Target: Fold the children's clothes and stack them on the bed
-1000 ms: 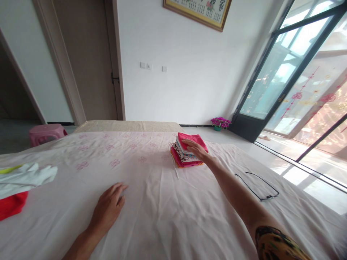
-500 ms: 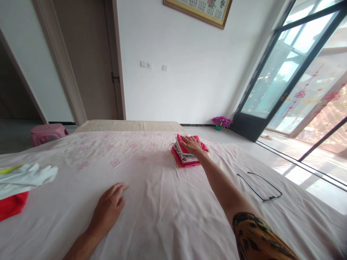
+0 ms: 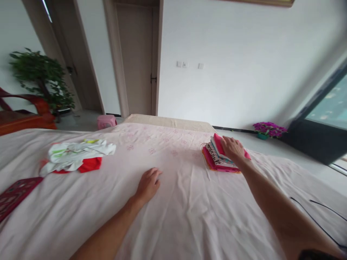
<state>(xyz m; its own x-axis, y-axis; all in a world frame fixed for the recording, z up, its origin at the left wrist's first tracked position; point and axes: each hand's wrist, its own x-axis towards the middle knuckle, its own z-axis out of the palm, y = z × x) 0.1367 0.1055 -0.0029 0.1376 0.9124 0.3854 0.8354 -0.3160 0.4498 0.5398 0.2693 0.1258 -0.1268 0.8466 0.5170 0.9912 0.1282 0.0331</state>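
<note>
My right hand [image 3: 233, 148] lies flat on top of a stack of folded clothes [image 3: 217, 159], fingers stretched out over the pink-red piece at the top. Below that piece are white, patterned and dark pink layers with an orange edge. My left hand [image 3: 148, 184] rests on the pale pink bedsheet [image 3: 173, 202], its fingers loosely extended and nothing in them. Further left, a loose heap of clothes [image 3: 78, 155] holds white cloth with green and yellow marks and a red piece [image 3: 90, 165] under it.
Black-framed glasses [image 3: 320, 224] lie at the right, partly cut off. A dark red patterned item [image 3: 18, 195] is at the left edge. Beyond the sheet stand a pink stool [image 3: 106, 121], a wooden armchair [image 3: 29, 112], a leafy plant [image 3: 43, 76] and purple flowers [image 3: 269, 129].
The view has swung left, bringing the whole clothes heap, armchair and plant into sight. My right hand has stayed on the stack, shifting slightly across its top; the left hand keeps resting on the sheet.
</note>
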